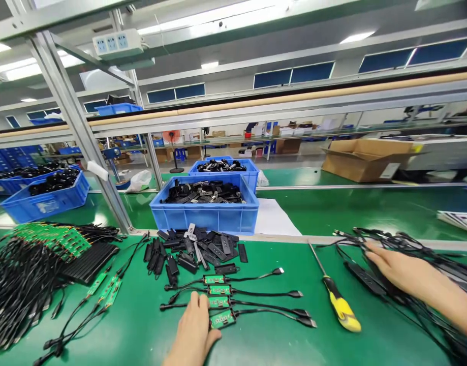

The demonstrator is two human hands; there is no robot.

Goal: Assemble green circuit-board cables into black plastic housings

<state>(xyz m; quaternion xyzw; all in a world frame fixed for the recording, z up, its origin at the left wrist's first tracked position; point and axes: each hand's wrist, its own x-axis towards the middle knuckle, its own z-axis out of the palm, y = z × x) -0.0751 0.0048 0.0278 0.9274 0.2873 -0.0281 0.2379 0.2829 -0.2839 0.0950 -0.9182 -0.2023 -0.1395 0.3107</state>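
Observation:
My left hand (pixel 194 328) is at the left end of the nearest cabled green circuit board (pixel 222 319), its fingers on the far side and its thumb on the near side. Behind this board lie several more cabled boards in black trays, such as the farthest one (pixel 214 279), in a row with plugs pointing right. My right hand (pixel 393 268) reaches over a heap of black cabled units (pixel 365 278) at the right, fingers stretched out and resting on it. Between the hands lies a yellow-and-black screwdriver (pixel 340 305), its tip pointing away.
Loose black plastic covers (pixel 195 249) are heaped before a blue bin (pixel 205 216) of similar parts. At the left are bundled black cables (pixel 22 290), a panel of green boards (pixel 52 239) and several loose cabled boards (pixel 107 290). A metal post (pixel 81 132) stands behind them.

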